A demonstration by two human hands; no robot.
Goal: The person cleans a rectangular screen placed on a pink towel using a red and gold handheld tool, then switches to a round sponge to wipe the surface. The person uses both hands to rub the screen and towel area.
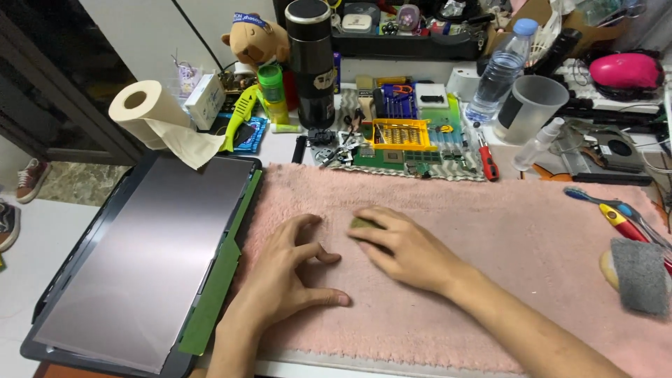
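Note:
My left hand (290, 269) rests on the pink towel (490, 238), fingers spread and curled, holding nothing. Beside it my right hand (402, 248) lies palm down over a small dull-green object (360, 223); only the object's far edge shows at my fingertips. The two hands sit close together near the towel's left half, thumbs almost touching.
A large flat panel (154, 259) in a dark frame with a green strip lies to the left. Behind the towel are a circuit board with a yellow bit holder (399, 133), a red screwdriver (488, 162), a black flask (311, 63), a water bottle (498, 70), a paper roll (150, 108). A grey sponge (640, 276) and toothbrush (595, 201) lie right.

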